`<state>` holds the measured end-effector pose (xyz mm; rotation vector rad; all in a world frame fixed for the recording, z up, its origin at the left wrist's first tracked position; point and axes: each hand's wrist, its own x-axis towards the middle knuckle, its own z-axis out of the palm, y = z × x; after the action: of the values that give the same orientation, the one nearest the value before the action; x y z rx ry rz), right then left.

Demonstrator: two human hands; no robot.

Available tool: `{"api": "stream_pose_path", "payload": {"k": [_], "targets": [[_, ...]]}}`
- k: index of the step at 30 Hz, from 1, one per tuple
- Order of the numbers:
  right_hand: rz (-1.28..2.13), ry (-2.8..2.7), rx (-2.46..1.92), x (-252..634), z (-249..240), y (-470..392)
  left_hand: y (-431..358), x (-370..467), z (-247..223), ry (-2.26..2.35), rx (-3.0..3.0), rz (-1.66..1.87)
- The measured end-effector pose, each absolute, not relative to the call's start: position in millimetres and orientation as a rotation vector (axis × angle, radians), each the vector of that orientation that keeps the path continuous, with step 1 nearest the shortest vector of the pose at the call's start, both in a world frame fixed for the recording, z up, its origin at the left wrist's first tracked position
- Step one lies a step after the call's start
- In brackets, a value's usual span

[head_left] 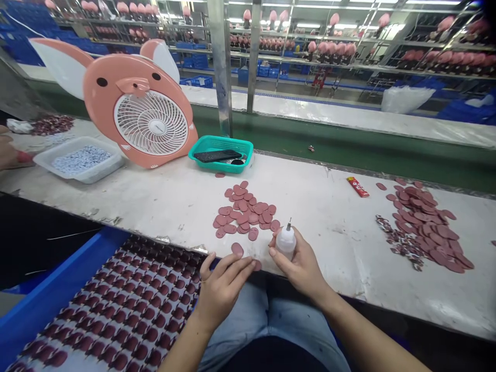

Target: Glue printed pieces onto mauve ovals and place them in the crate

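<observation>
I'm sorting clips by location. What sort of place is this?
Likely a factory workshop: a long workbench, piles of reddish oval discs, and rows of pink-topped parts behind.

My right hand [306, 266] grips a bottle [285, 244] upright; my left hand [222, 287] touches a disc [257, 265] near the worktop [318, 206] edge. More discs [243, 205] lie at twelve and two o'clock, a fan [103, 106] at eleven.

Disc [258, 265]: mostly hidden at 6 o'clock beneath the left hand [222, 279].
Bottle [285, 242]: lower part covered at 5 o'clock by the right hand [302, 261].
Co-worker's hand [8, 151]: cut off by the edge at 9 o'clock.
Blue crate [54, 292]: cropped at 8 o'clock.
Pink shelf goods [337, 48]: blurred at 1 o'clock.
Small pieces [406, 245]: too small to be identified, 4 o'clock.
</observation>
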<state>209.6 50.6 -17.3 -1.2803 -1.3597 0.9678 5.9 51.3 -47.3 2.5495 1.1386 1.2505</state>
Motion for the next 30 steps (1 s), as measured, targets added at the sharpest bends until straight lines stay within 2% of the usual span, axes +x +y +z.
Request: {"api": "stream_pose_path", "payload": {"k": [4,7,10,12,18,23,28,30], "targets": [[1.133,-1.269,-1.196,207,-13,42,39,14,-26,1.222,2.219,1.196],[1.311,-1.204,-1.106,204,-7,37,31,22,-4,1.186,1.566,1.014],[1.451,-1.155,-1.043,202,1,34,26,25,10,1.118,1.064,0.977],[1.527,-1.15,-1.011,202,6,34,24,25,10,1.025,0.872,0.968],[1.745,-1.26,-0.927,207,16,30,21,23,-18,0.584,0.415,0.59],[1.545,-1.278,-1.219,223,4,26,10,21,-27,0.557,0.291,0.708],[1.143,-1.773,-1.499,249,6,31,4,12,-16,0.599,0.238,0.946],[1.054,-1.81,-1.528,255,15,31,3,8,-12,0.607,0.23,1.009]]}}
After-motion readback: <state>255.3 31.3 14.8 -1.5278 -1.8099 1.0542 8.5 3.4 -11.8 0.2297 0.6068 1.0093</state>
